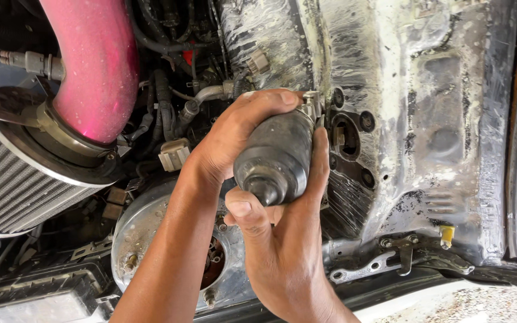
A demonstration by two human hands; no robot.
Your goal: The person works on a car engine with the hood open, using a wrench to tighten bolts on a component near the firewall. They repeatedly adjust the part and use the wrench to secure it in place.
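**Two hands hold a dark cylinder against the car body**

The left hand (234, 134) is closed over the top of a dark, dusty cylinder (276, 157), with the fingers wrapped around its upper side. The right hand (282, 239) grips the same cylinder from below; its thumb lies under the rounded end and its fingers curl up along the far side. The cylinder is tilted, and its far end touches the dirty metal panel (414, 107) beside a round hole (345, 136). To the left are a pink hose (94, 60) and a ribbed air filter (7, 179).
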